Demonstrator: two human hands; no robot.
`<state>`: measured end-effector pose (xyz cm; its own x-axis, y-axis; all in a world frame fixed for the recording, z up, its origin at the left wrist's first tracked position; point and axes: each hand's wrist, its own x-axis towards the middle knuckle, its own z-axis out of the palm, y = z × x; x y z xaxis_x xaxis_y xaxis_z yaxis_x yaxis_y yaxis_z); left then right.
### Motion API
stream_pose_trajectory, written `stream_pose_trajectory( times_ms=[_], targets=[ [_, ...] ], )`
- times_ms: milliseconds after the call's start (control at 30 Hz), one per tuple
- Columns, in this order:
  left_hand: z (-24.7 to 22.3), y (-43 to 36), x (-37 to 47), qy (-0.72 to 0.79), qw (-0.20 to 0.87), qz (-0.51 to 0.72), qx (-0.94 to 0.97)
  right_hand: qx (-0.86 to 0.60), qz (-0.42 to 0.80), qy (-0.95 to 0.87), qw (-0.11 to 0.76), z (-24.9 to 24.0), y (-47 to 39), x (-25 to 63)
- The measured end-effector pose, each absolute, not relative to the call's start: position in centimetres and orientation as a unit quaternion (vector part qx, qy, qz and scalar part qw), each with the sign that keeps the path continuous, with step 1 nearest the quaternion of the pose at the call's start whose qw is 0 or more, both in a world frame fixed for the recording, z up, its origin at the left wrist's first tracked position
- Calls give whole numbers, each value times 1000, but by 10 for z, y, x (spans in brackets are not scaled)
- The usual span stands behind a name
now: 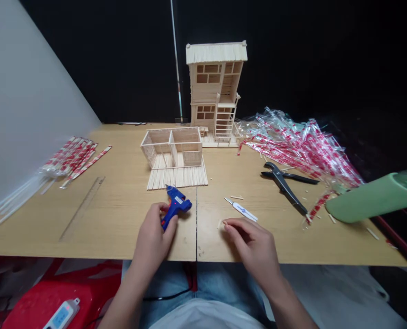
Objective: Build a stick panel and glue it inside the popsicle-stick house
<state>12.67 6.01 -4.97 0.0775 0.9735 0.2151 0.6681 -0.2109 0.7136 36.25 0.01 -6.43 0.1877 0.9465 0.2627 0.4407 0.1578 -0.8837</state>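
Observation:
My left hand (156,232) is wrapped round the handle of a blue hot glue gun (176,204), whose nozzle points away from me. Just above the table, my right hand (253,242) pinches a short wooden stick piece (220,224) between thumb and forefinger. A craft knife (241,209) with a white handle lies beyond that hand, beside a cut stick piece (237,197). Past the glue gun stands a small open-topped stick structure (171,141), split by an inner wall, with a slatted stick floor (178,178) in front.
At the back stands a two-storey stick house (206,93). Wrapped chopsticks (69,157) and a clear ruler (82,208) lie left. Torn wrappers (299,141), black-handled pliers (286,185) and a tilted green bin (371,198) occupy the right. A red stool (49,292) stands below.

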Motion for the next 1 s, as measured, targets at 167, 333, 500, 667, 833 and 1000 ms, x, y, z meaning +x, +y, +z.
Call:
stream_pose_trajectory(
  times_ms=[167,333,500,667,833,1000],
  targets=[
    [-39,45,127,528,497,463,509,-590,217,-648,430,-66,9,361],
    [-32,34,140,441,668,482,355,-568,280,-624,457,-46,13,348],
    [-32,32,158,499,625,482,356,-518,427,-557,488,-26,6,334],
    [-31,29,173,522,574,501,384,-515,431,-566,479,-20,1,324],
    [-30,22,178,496,583,501,404,-532,438,-548,476,-24,-2,323],
    [-33,22,177,487,567,523,410,-537,294,-619,491,-30,-2,319]
  ],
)
